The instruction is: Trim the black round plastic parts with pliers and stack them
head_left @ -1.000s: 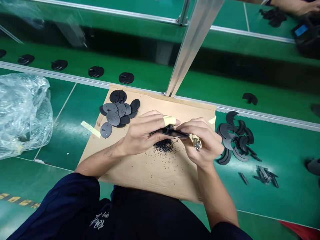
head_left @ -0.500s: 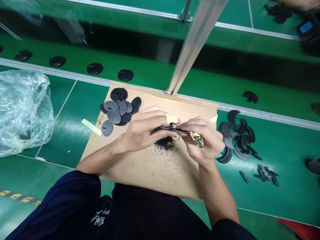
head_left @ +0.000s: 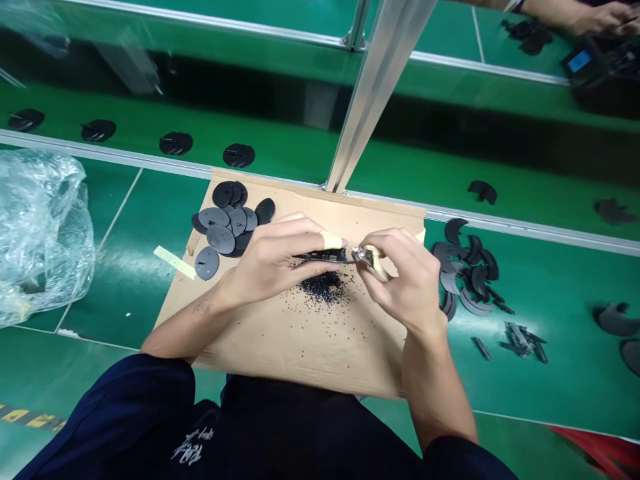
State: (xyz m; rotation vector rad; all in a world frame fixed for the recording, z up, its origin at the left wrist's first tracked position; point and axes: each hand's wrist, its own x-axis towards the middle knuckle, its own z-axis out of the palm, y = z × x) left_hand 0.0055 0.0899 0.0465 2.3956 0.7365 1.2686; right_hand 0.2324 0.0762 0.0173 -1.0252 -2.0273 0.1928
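The left hand [head_left: 270,261] pinches a flat black part [head_left: 325,256] above black bits [head_left: 324,287] heaped on the cardboard [head_left: 285,350], while the right hand [head_left: 409,273] clasps a pliers-like tool [head_left: 372,259], metal tip by the part's edge.

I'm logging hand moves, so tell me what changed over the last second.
The right hand has let go of the flat black part and turned the metal-ended tool, whose metal end now points left at the part's edge. Black discs on the green strip seem to have slid slightly left. The left hand still grips the part; the black bits stay on the cardboard.
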